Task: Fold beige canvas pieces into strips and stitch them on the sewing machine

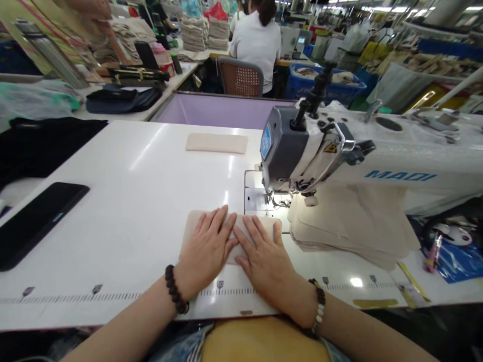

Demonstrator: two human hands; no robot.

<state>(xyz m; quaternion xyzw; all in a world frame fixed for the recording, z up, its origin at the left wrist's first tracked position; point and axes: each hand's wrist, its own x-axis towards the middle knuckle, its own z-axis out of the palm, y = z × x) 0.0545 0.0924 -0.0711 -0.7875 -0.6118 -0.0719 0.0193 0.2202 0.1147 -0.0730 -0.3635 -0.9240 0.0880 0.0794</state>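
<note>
A beige fabric piece (188, 226) lies on the white table in front of the sewing machine (285, 151). My left hand (207, 249) rests flat on its left half, fingers stretched out. Palm down on the right half is my right hand (266, 256), its fingers spread. The two hands nearly meet at the thumbs and index fingers. Another beige strip (216, 143) lies farther back, touched by neither hand. Right of my right hand, beige fabric sheets (347, 221) are stacked under the machine arm.
A black phone-like slab (41, 221) lies at the left, near black cloth (49, 141). Blue packaging (458, 259) and a pink tool (432, 254) are at the right. Beyond the table are a chair (241, 78), a seated person (258, 42) and a blue basket (302, 85).
</note>
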